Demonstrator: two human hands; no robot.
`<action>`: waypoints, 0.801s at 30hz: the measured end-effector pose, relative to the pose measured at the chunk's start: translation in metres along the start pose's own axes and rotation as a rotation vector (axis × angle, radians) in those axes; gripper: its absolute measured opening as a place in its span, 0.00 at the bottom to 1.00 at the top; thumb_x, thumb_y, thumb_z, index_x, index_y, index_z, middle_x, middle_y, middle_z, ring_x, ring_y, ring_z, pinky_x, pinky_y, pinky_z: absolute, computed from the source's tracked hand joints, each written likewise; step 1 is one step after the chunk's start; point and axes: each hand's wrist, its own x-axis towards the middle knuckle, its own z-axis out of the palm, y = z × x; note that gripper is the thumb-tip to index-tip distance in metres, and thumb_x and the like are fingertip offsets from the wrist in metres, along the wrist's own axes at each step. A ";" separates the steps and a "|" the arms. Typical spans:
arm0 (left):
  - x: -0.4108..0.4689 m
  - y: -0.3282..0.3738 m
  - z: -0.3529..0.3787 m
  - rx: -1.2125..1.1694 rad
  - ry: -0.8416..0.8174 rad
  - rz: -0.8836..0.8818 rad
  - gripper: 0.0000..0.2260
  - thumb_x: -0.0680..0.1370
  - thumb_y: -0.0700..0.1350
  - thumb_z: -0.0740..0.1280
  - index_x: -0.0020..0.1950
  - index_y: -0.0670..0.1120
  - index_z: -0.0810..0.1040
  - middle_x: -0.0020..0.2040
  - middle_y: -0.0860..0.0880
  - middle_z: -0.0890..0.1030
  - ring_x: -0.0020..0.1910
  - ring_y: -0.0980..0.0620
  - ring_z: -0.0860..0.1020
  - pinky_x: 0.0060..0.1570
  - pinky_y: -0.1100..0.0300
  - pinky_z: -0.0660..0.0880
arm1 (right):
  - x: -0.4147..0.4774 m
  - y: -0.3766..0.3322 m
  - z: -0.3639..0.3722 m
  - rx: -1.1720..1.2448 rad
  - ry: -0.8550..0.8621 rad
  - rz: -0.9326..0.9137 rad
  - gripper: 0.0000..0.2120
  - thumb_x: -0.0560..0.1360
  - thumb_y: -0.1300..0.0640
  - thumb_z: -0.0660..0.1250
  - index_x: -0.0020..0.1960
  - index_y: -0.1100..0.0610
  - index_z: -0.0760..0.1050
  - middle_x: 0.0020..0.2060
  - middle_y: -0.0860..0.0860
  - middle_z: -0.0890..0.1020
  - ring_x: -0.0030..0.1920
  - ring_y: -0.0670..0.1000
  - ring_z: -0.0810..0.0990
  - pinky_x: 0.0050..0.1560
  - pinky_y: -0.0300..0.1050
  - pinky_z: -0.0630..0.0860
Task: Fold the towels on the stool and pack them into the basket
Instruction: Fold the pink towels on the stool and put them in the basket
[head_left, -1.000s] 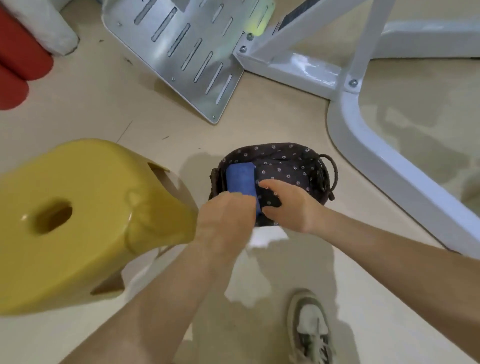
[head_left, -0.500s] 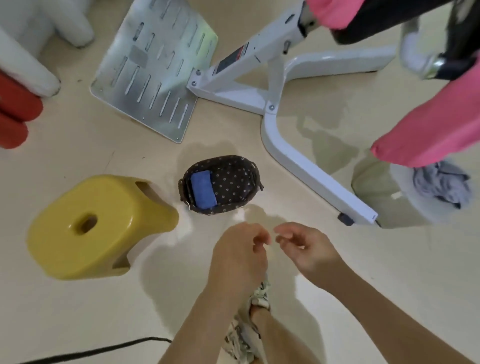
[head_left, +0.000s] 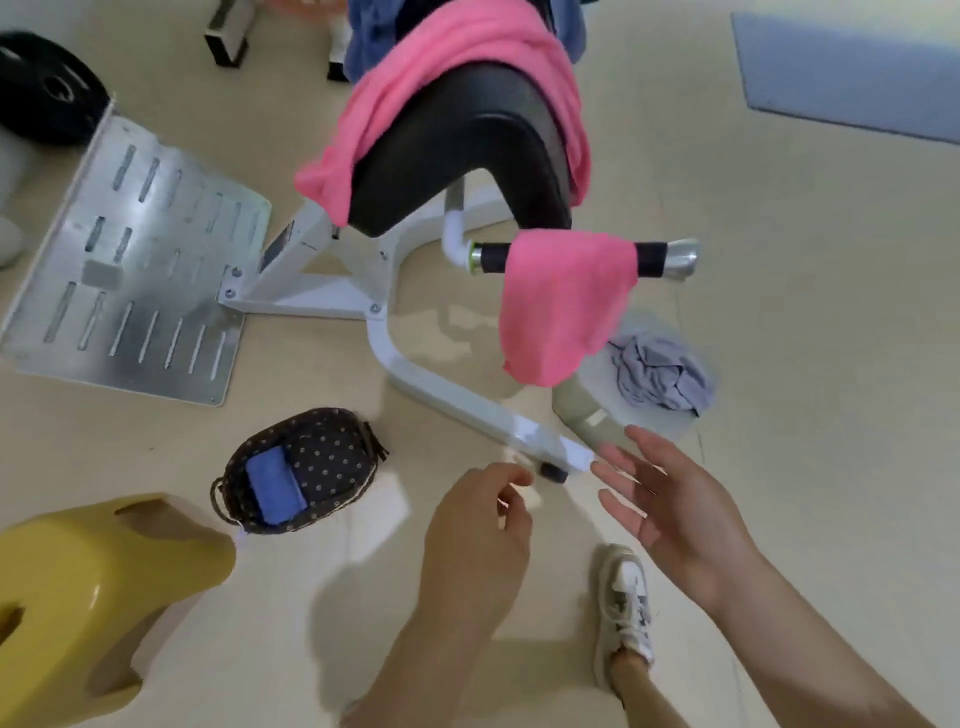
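A dark dotted basket (head_left: 332, 452) sits on the floor with a folded blue towel (head_left: 274, 486) lying in its left side. The yellow stool (head_left: 88, 587) stands at the lower left, its top bare. My left hand (head_left: 475, 540) hovers right of the basket with fingers loosely curled, holding nothing. My right hand (head_left: 670, 499) is spread with straight fingers, reaching toward a crumpled grey towel (head_left: 662, 376) on a pale round stool (head_left: 589, 415). Pink towels hang over the machine's black seat (head_left: 441, 67) and over its handle (head_left: 566, 306).
A white exercise machine frame (head_left: 441, 389) runs across the floor between the basket and the grey towel, with a metal footplate (head_left: 130, 270) at left. My shoe (head_left: 623, 603) is on the floor below my right hand. A black weight plate (head_left: 47, 88) lies far left.
Both hands have left the basket, with the blue towel lying in it, and moved right. My view rose and swung right, bringing the pink towels and grey towel into sight. My right hand has spread.
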 end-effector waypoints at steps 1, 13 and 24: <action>0.012 0.017 0.013 -0.012 0.027 0.004 0.11 0.77 0.41 0.63 0.55 0.55 0.77 0.47 0.60 0.76 0.49 0.62 0.73 0.48 0.67 0.71 | 0.008 -0.018 -0.011 0.029 -0.020 -0.010 0.12 0.77 0.55 0.64 0.60 0.54 0.76 0.56 0.56 0.82 0.54 0.54 0.82 0.60 0.54 0.74; 0.163 0.161 0.086 0.004 0.423 -0.267 0.15 0.72 0.50 0.71 0.53 0.50 0.70 0.42 0.58 0.77 0.40 0.61 0.76 0.37 0.67 0.68 | 0.111 -0.147 -0.012 -0.259 -0.512 -0.127 0.23 0.72 0.73 0.59 0.60 0.51 0.75 0.52 0.48 0.82 0.52 0.47 0.80 0.58 0.48 0.75; 0.171 0.174 0.082 -0.128 0.451 -0.357 0.13 0.71 0.40 0.67 0.52 0.52 0.71 0.40 0.57 0.76 0.39 0.58 0.76 0.24 0.72 0.68 | 0.111 -0.116 0.022 -0.392 -0.498 -0.136 0.11 0.72 0.70 0.62 0.38 0.58 0.77 0.30 0.53 0.78 0.31 0.52 0.73 0.35 0.44 0.71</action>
